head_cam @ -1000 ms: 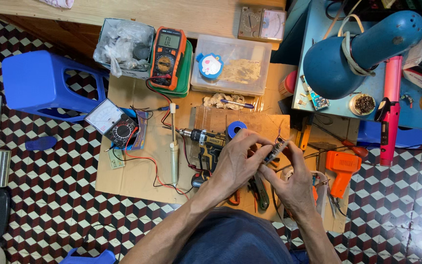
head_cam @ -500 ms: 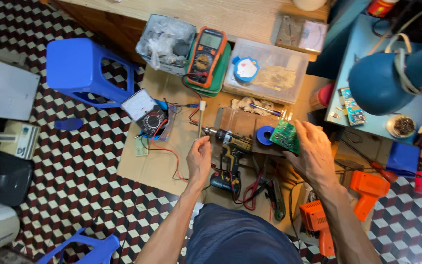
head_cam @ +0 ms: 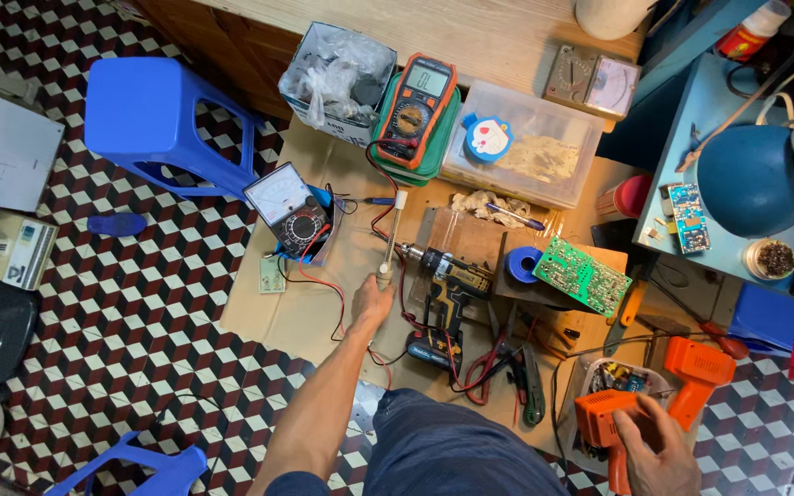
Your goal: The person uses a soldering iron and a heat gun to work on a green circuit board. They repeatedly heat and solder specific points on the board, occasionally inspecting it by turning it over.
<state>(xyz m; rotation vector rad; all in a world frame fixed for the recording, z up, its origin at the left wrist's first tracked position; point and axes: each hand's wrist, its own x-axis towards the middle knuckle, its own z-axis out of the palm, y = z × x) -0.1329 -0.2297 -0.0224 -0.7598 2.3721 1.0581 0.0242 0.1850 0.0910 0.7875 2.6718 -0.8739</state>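
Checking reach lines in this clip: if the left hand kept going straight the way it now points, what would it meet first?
The left hand points up the cardboard mat along the pale stick-like tool at its fingertips, so it would meet that tool first. Beyond the tool's far tip lies the orange multimeter, though depth is hard to judge from above.
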